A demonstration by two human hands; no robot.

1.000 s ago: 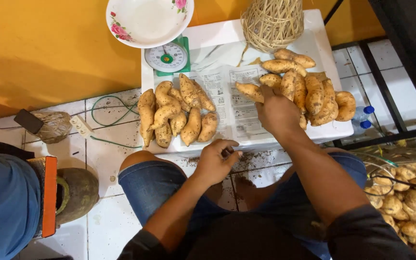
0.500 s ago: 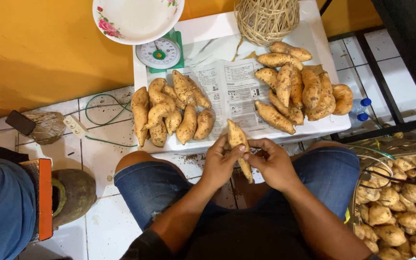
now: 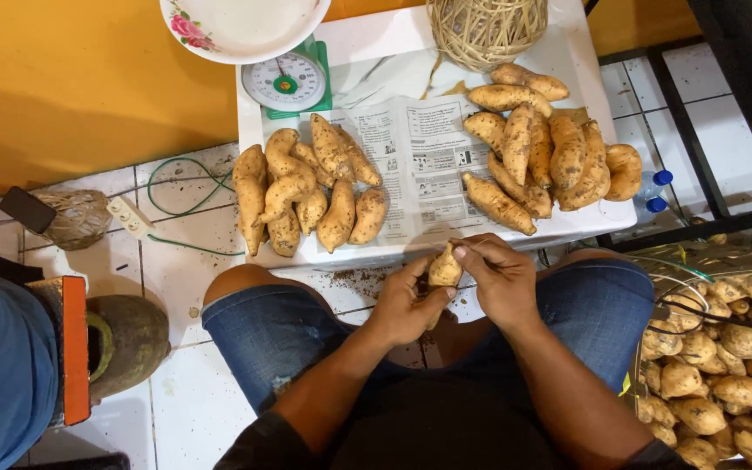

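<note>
Both hands grip one sweet potato (image 3: pixel 444 270) over the lap, just below the table (image 3: pixel 567 52) edge. Left hand (image 3: pixel 406 305) wraps it from below, right hand (image 3: pixel 498 278) pinches its top. Potato piles (image 3: pixel 306 196) on newspaper (image 3: pixel 419 157), scale (image 3: pixel 287 83) behind.

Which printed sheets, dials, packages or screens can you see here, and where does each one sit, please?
Newspaper sheet: flat on the white table, between two sweet potato piles; pale, black print.
Scale dial: table's far left; round, white face, green body.
Phone: floor, left; dark, screen off.
</note>
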